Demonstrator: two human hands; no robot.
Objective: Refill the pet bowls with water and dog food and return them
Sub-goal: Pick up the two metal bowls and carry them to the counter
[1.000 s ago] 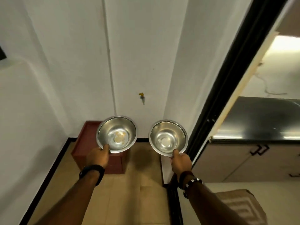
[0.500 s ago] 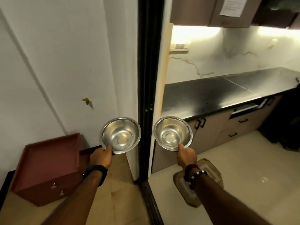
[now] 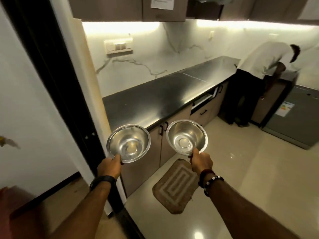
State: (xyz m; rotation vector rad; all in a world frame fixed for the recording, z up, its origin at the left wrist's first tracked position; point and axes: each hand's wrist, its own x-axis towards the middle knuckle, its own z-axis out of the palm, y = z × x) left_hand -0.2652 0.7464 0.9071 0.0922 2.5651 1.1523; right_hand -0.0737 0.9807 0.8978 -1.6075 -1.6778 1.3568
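Observation:
Two empty steel pet bowls are held out in front of me, tilted so their insides face the camera. My left hand [image 3: 109,167] pinches the near rim of the left bowl [image 3: 128,143]. My right hand [image 3: 201,162] pinches the near rim of the right bowl [image 3: 187,137]. The bowls hang side by side, a small gap between them, in front of the kitchen cabinets. No water or dog food is in view.
A black door frame [image 3: 57,87] stands just left of my left arm. A long dark countertop [image 3: 155,99] runs along the marble wall. A brown mat [image 3: 176,185] lies on the tiled floor. Another person [image 3: 253,78] bends over the far counter beside a grey appliance [image 3: 291,118].
My view has swung right from the white wall and red box into the kitchen doorway. The counter, mat and another person have come into sight. Both hands keep holding the bowls.

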